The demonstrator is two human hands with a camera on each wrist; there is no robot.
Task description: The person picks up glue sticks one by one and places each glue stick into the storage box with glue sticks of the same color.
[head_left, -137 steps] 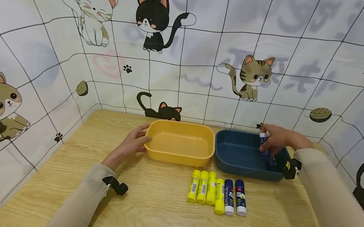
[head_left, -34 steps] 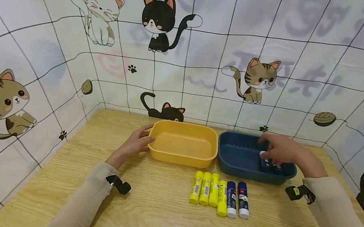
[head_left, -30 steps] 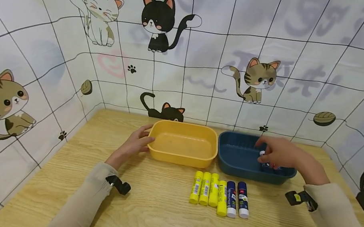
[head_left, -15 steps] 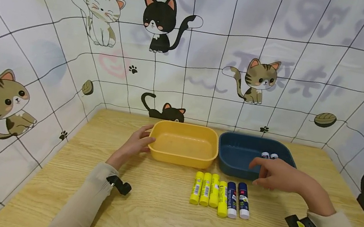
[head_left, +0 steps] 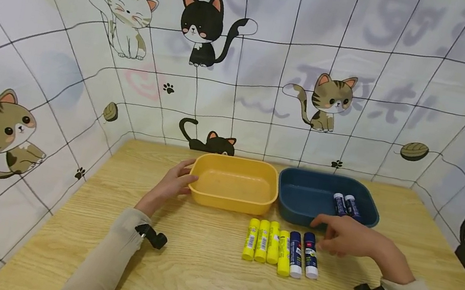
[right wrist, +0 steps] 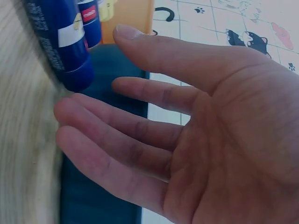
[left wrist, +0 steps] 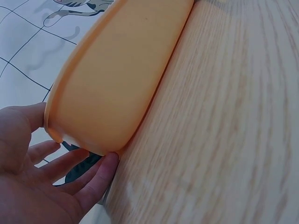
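My left hand (head_left: 169, 183) holds the left end of a yellow plastic bin (head_left: 229, 203); in the left wrist view the thumb goes over the bin's rim (left wrist: 53, 105) and the fingers touch its outer wall. With nothing in it, my right hand (head_left: 351, 237) hovers at the front of a dark blue bin (head_left: 299, 216), fingers apart. Just left of its fingertips lies a blue glue stick with a white cap (head_left: 311, 255). Another blue glue stick (head_left: 295, 254) lies beside it. In the right wrist view the palm (right wrist: 233, 144) faces the nearest blue stick (right wrist: 60, 42).
Several yellow glue sticks (head_left: 262, 241) lie left of the blue ones, in the same row. Two blue glue sticks (head_left: 340, 204) rest inside the blue bin at its right end. The bins stand side by side on a wooden table (head_left: 191, 272), before a cat-patterned wall covering (head_left: 254, 102).
Since the earliest frame, my right hand has let go of a blue glue stick in the blue bin. It has moved out toward the row in front. The left hand stays on the yellow bin.
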